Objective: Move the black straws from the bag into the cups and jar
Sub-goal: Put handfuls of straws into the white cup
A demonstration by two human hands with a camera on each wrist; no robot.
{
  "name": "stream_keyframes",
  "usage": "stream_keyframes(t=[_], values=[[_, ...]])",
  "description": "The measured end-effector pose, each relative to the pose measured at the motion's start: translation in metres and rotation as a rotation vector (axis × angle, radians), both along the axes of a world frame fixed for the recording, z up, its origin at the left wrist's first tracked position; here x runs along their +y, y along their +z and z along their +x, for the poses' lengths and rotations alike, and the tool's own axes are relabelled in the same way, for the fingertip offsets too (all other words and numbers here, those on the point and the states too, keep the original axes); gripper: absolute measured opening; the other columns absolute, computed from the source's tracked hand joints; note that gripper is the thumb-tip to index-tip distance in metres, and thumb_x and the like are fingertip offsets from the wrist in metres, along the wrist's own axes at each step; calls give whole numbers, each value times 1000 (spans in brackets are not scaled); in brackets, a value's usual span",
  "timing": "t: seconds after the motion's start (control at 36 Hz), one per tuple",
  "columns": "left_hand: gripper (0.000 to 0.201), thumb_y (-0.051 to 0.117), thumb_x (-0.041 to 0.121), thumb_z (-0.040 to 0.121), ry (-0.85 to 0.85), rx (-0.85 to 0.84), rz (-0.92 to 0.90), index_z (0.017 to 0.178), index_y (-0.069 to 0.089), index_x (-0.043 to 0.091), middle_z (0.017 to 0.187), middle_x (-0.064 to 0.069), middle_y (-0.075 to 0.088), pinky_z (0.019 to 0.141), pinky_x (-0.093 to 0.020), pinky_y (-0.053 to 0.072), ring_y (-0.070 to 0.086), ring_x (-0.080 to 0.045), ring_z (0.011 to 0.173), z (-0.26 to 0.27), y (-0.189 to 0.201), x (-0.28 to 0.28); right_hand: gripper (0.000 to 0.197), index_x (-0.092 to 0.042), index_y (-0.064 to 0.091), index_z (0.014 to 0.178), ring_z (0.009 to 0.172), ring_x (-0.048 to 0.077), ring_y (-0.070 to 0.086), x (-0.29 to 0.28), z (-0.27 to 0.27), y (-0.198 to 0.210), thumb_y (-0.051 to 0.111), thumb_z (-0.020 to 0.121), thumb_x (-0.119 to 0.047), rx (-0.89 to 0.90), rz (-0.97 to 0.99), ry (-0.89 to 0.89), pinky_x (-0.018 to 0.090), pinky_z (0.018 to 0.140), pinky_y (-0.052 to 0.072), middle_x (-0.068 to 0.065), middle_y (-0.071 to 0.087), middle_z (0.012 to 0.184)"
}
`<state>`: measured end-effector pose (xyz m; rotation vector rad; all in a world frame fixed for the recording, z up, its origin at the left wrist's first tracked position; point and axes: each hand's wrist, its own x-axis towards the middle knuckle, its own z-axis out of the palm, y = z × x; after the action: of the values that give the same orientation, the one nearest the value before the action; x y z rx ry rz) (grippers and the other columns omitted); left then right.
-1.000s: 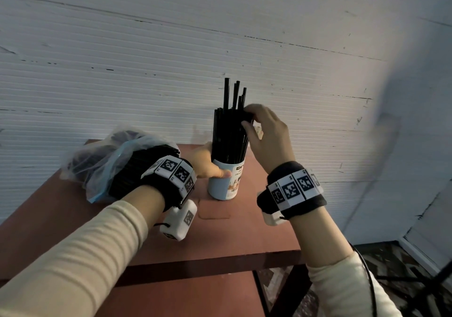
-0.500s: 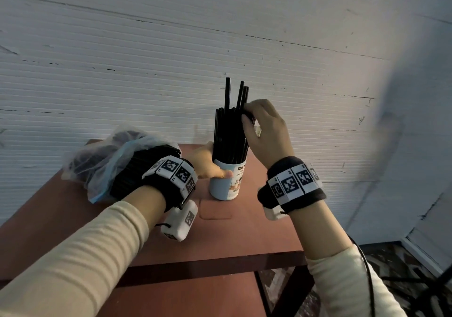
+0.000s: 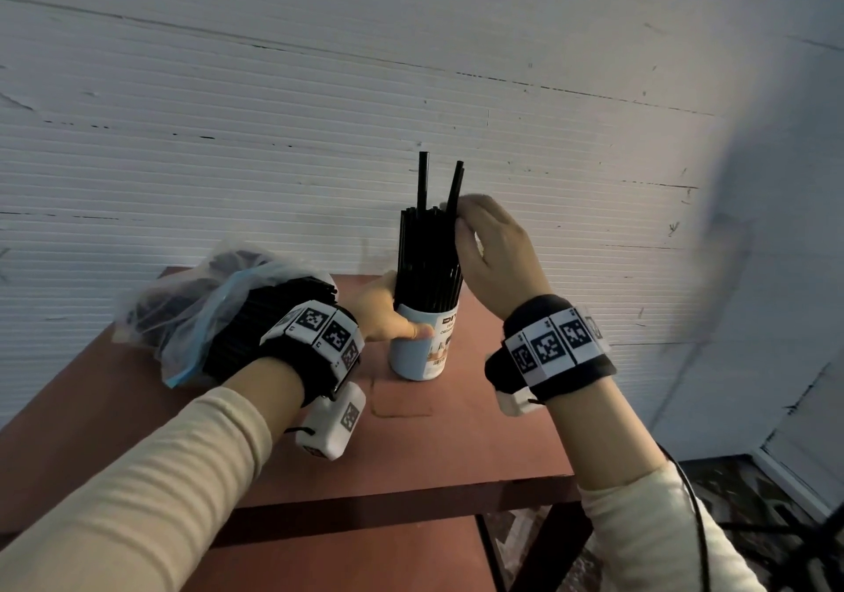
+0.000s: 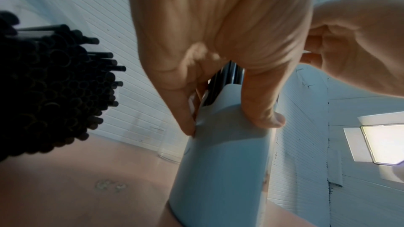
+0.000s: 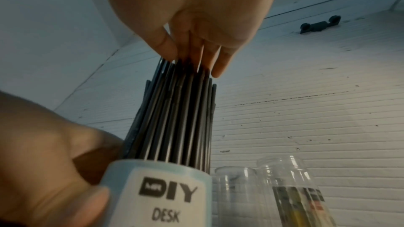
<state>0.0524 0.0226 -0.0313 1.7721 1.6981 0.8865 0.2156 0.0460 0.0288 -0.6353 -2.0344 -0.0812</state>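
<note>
Gripping the cup [image 3: 418, 349] at frame centre, the left hand [image 3: 379, 313] curls round it. The right hand [image 3: 491, 253] lays straight fingers on the straws [image 3: 427, 258].

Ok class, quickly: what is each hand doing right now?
Left hand: grips the blue cup.
Right hand: open, straight fingers touching the tops of the black straws in it.

A plain makeshift room: ribbed white panel wall [image 3: 319, 89], bare brown table [image 3: 456, 445], patterned floor tiles [image 3: 730, 477]
</note>
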Motion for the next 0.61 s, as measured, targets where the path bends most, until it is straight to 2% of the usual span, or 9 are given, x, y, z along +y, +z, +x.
stream_keyframes(t=[0.08,0.17,0.22,0.31,0.33,0.39,0.47,0.53,0.61], values=[[69,82,18,75,0,-19,-12,133,45,12,128,-4,59,97,-33,47,56,-19,114,0,0,-1,30,-2,62,112,101,20,58,-1,3,-10,41,93,-12,-4,-30,0,29,89,46,5,61,114],[71,81,19,76,7,-1,-11,135,43,11,130,-4,57,95,-29,44,55,-21,120,1,1,0,36,-2,53,126,115,21,53,-6,3,-8,47,92,-13,7,-19,2,37,99,45,8,53,128],[73,81,21,77,29,23,-18,138,41,12,133,-3,55,93,-28,42,53,-22,123,2,2,-1,52,-5,36,143,127,21,46,-11,2,-1,50,93,-12,45,-23,57,31,104,42,8,40,142],[76,82,23,76,39,33,-38,138,40,13,137,-5,54,102,-35,43,52,-24,124,2,1,-1,64,-13,21,151,131,19,45,-15,-1,9,50,94,-8,103,8,93,26,100,43,6,31,150],[76,82,23,75,38,30,-35,138,40,13,136,-6,55,103,-37,43,52,-24,124,2,1,0,62,-14,23,150,128,18,47,-14,-2,11,50,95,-8,101,18,82,25,98,44,5,34,149],[75,82,24,75,41,22,-42,137,41,14,135,-5,56,103,-38,44,53,-24,123,2,2,-1,52,-14,36,146,123,17,51,-11,-3,12,50,96,-11,67,40,44,27,97,45,4,43,142],[74,82,23,75,30,7,-49,136,42,12,132,-5,57,103,-37,44,54,-23,121,2,4,-3,31,-9,60,124,109,21,58,-2,-6,0,53,94,-11,34,61,17,37,92,50,5,59,122],[74,82,23,75,11,-5,-34,136,42,11,130,-6,58,103,-39,45,55,-23,120,1,4,-4,28,-8,65,117,106,24,59,1,-10,-11,56,91,-10,-7,63,-16,41,90,50,5,63,115],[71,82,20,75,-5,-45,-29,134,44,10,126,-5,59,102,-39,46,56,-22,116,0,4,-5,31,-7,64,121,114,26,57,3,-10,-21,55,91,-9,-2,75,-40,39,98,46,8,64,120]])
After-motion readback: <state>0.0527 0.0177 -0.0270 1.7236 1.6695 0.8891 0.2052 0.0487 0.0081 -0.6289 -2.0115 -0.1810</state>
